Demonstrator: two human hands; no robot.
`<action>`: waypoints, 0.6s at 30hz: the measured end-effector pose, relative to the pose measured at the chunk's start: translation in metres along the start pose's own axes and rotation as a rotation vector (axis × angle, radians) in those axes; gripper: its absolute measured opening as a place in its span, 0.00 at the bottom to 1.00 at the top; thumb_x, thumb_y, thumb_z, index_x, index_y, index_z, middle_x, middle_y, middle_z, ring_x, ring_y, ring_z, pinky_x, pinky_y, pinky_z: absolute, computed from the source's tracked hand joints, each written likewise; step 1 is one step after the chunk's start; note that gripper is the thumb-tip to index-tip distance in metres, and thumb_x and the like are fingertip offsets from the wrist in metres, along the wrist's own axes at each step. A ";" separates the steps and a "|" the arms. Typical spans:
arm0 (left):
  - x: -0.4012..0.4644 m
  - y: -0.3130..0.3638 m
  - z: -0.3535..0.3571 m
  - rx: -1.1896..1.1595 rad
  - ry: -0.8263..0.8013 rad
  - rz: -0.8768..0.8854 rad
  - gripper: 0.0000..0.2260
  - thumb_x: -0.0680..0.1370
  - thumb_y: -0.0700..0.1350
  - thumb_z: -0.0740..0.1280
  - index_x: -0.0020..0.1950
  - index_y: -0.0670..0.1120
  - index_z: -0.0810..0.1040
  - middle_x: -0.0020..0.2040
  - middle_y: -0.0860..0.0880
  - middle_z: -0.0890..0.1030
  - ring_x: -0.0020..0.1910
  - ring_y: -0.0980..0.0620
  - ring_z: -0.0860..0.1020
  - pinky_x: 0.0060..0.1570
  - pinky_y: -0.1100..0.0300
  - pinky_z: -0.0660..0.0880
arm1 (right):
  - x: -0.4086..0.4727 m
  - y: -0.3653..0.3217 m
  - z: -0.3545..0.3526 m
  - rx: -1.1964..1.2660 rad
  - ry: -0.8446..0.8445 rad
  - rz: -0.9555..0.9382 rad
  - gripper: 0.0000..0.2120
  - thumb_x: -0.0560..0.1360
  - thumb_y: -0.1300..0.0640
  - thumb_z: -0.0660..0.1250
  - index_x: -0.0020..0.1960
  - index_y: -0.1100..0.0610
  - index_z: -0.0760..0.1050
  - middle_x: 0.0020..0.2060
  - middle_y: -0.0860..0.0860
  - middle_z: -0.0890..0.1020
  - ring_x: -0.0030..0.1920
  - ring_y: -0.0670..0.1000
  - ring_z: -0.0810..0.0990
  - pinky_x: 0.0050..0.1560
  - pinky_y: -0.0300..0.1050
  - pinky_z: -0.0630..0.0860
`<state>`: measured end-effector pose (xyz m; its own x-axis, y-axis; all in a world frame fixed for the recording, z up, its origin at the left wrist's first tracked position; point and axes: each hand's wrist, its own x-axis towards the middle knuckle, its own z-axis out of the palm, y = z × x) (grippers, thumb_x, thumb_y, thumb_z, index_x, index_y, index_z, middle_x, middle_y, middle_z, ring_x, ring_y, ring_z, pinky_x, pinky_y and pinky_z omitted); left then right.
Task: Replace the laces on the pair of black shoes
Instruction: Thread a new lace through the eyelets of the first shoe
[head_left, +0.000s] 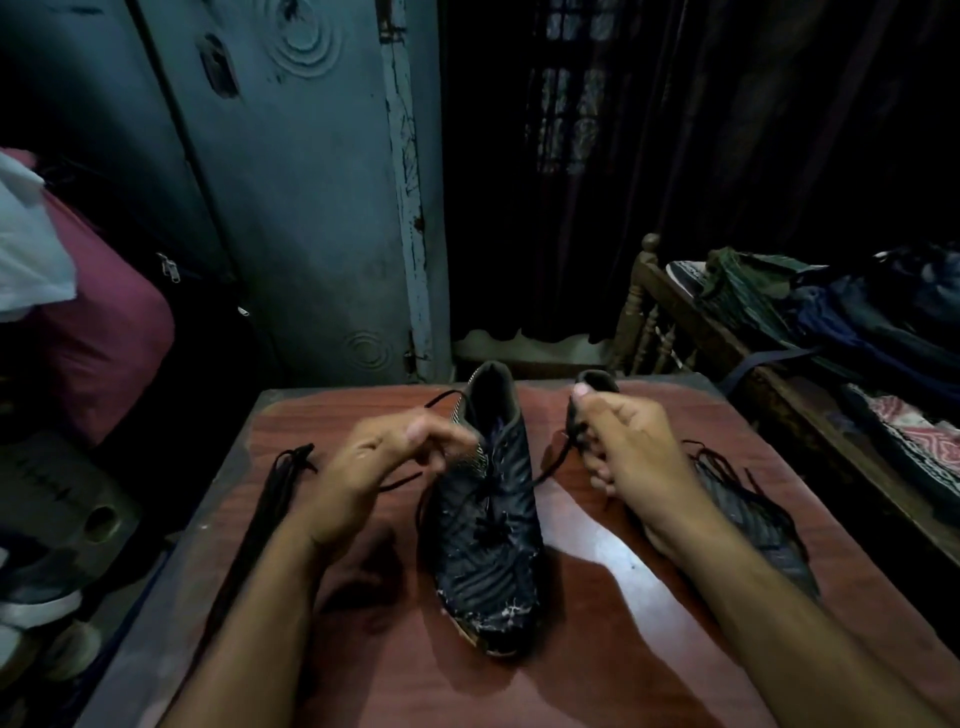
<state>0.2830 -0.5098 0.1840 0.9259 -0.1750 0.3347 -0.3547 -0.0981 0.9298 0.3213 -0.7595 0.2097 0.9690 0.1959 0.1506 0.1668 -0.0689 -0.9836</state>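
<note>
- A scuffed black shoe (485, 514) stands mid-counter (623, 649), toe nearest, partly laced.
- The left hand (374, 467) pinches one lace end (410, 480); the right hand (631, 447) grips the other.
- A second shoe (748, 519) lies right, largely hidden behind the right hand.
- Spare laces (283, 483) lie left.

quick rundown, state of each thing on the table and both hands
middle shoe: upright on the table, toe toward the camera, partly laced, both lace ends held
right shoe: lying behind the right forearm, loose lace strands spilling over it
spare lace bundle: lying stretched out on the table's left side, untouched
left hand: pinches one lace end
right hand: grips the other lace end
table: bearing both shoes
</note>
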 end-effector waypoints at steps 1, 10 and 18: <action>0.003 0.005 0.011 0.041 0.071 0.019 0.24 0.79 0.65 0.60 0.60 0.49 0.85 0.53 0.47 0.85 0.51 0.51 0.80 0.53 0.58 0.73 | 0.001 0.002 0.007 -0.067 -0.085 -0.046 0.21 0.84 0.49 0.63 0.35 0.58 0.68 0.27 0.49 0.62 0.26 0.48 0.60 0.29 0.46 0.54; 0.006 0.001 0.031 0.117 0.108 0.003 0.08 0.74 0.45 0.76 0.53 0.53 0.87 0.46 0.49 0.86 0.47 0.50 0.84 0.50 0.53 0.80 | 0.023 0.022 0.040 -0.169 -0.192 -0.204 0.26 0.77 0.36 0.66 0.31 0.55 0.75 0.23 0.55 0.71 0.25 0.49 0.68 0.29 0.52 0.64; 0.007 -0.011 0.007 0.216 0.128 -0.026 0.03 0.71 0.45 0.72 0.39 0.50 0.80 0.35 0.52 0.77 0.37 0.57 0.74 0.39 0.63 0.71 | 0.024 0.054 0.027 -0.185 -0.044 -0.310 0.26 0.81 0.42 0.65 0.30 0.56 0.67 0.22 0.43 0.65 0.25 0.41 0.65 0.29 0.41 0.62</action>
<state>0.2923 -0.5165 0.1747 0.9391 -0.0456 0.3405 -0.3373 -0.3107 0.8886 0.3484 -0.7321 0.1577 0.8591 0.2773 0.4303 0.4854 -0.1746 -0.8567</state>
